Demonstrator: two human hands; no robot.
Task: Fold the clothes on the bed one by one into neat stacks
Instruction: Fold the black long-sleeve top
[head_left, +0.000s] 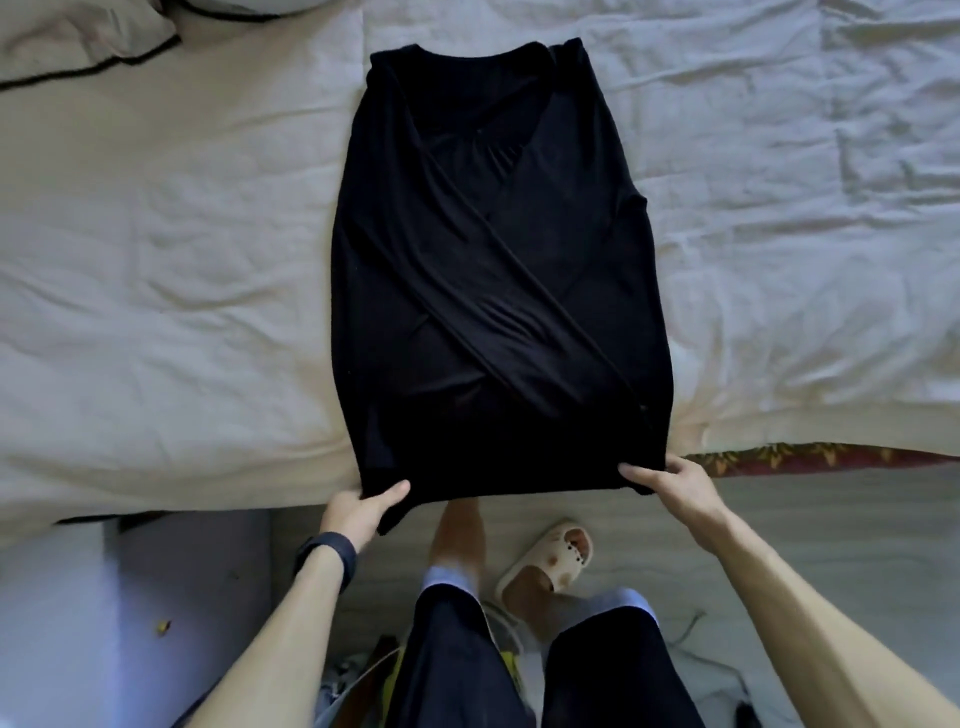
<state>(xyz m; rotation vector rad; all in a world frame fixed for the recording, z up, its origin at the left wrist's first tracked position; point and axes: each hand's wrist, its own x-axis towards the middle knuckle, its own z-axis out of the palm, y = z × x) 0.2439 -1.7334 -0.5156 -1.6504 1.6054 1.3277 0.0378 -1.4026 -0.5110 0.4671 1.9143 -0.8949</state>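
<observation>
Both hands are at the near hem of the black shirt (498, 291). My left hand (363, 506) pinches its left corner with the thumb on top, and my right hand (670, 475) pinches the right corner the same way. The other fingers are under the cloth, so I cannot tell how they lie. The shirt lies flat on the bed (182, 260), collar away from me, long sleeves crossed over its front, hem at the bed's near edge. A dark band (327, 556) circles the left wrist. A pale slipper (550, 558) is on the floor (805, 519) below.
</observation>
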